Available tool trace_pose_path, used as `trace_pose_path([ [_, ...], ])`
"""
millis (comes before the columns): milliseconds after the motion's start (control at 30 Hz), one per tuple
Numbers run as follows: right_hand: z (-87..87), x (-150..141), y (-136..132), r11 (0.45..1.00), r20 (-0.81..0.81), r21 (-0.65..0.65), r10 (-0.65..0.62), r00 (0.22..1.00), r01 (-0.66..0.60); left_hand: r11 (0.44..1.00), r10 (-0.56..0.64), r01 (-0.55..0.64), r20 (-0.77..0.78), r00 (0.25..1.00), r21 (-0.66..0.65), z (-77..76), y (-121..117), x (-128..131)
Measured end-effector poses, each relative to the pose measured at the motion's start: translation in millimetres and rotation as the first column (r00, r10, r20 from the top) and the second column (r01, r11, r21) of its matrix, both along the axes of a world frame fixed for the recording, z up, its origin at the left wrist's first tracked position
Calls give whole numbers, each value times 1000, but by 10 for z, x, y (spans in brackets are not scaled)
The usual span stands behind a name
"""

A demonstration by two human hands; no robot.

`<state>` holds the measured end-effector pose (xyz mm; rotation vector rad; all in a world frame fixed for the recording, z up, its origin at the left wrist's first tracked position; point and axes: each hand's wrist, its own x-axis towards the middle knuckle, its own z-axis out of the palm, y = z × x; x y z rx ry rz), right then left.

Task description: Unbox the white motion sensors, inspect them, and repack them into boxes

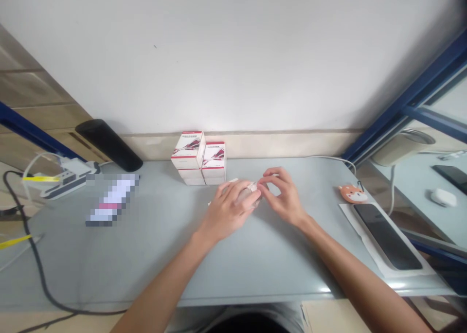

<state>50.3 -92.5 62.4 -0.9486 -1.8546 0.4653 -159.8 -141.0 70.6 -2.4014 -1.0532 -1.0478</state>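
Note:
Over the middle of the desk (153, 255), my left hand (223, 210) is closed around a small pale, see-through item (251, 187), which looks like clear plastic. Most of it is hidden by my fingers, so its kind cannot be told. My right hand (283, 197) pinches with thumb and forefinger at the item's right end; what sits between the fingertips is too small to make out. White edges of something flat peek out beside my left fingers. Just behind my left hand, small white-and-red cardboard boxes (213, 158) stand stacked against the wall.
On the left lie a blurred-out phone-like screen (113, 199), a power strip (69, 180) with cables and a black cylinder (109, 146). To the right, an orange animal-face case (353, 194) lies by a dark phone (386, 236) on a white sheet. Blue-framed glass (412, 99) borders that side.

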Motion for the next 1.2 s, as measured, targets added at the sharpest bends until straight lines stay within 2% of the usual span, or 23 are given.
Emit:
trace_pose_path([
  [67, 44, 41, 45, 998, -120, -57, 7, 993, -14, 1000, 8, -7, 8, 1000, -22, 7, 20, -21],
  [133, 79, 106, 113, 984, -315, -175, -36, 948, -20, 999, 26, -26, 6, 1000, -38, 2, 34, -54],
  [200, 93, 192, 202, 948, -512, -317, -160, 844, -12, 996, 78, -79, -10, 997, -42, -4, 38, -89],
  [267, 85, 288, 297, 900, -633, -435, -309, 710, 4, 989, 148, -148, -10, 989, -13, -7, 35, -119],
  [333, 62, 382, 383, 857, -689, -515, -411, 596, -4, 981, 192, -193, 32, 981, 13, -9, 29, -137],
  [400, 34, 462, 452, 831, -715, -555, -459, 528, -29, 978, 209, -210, 64, 976, 9, -16, 22, -141],
  [600, 17, 563, 529, 817, -745, -571, -472, 472, -84, 973, 229, -230, 13, 973, 13, -63, -27, -90],
  [667, 52, 531, 500, 819, -749, -567, -468, 468, -89, 990, 133, -127, 97, 986, -61, -71, -78, -45],
  [700, 75, 498, 472, 821, -750, -565, -467, 468, -87, 988, 69, -41, 184, 980, -151, -72, -113, -9],
  [733, 101, 456, 434, 823, -749, -563, -465, 472, -83, 961, 14, 70, 301, 954, -269, -71, -154, 37],
  [767, 127, 405, 387, 824, -745, -561, -461, 481, -78, 892, -3, 199, 435, 900, -406, -68, -196, 92],
  [800, 151, 349, 332, 824, -736, -561, -453, 503, -79, 777, 40, 331, 566, 823, -536, -64, -238, 154],
  [833, 171, 291, 271, 821, -721, -564, -438, 537, -87, 621, 103, 474, 664, 740, -625, -61, -274, 217],
  [867, 186, 235, 209, 818, -701, -567, -416, 578, -99, 477, 184, 600, 740, 647, -642, -57, -302, 276],
  [900, 195, 185, 149, 815, -675, -569, -388, 627, -109, 390, 251, 696, 796, 550, -603, -54, -319, 327],
  [933, 198, 144, 93, 822, -644, -560, -352, 679, -105, 322, 310, 756, 818, 484, -570, -52, -325, 364],
  [967, 198, 115, 45, 837, -605, -538, -298, 738, -104, 293, 365, 791, 828, 427, -537, -50, -320, 384],
  [1067, 198, 98, -40, 884, -459, -432, -45, 887, -179, 300, 485, 821, 819, 307, -486, -56, -267, 358],
  [1133, 212, 128, -53, 891, -389, -373, 103, 915, -259, 301, 518, 847, 821, 241, -439, -76, -228, 305],
  [1200, 235, 165, -43, 907, -360, -324, 146, 921, -271, 256, 515, 885, 830, 215, -389, -107, -202, 262],
])
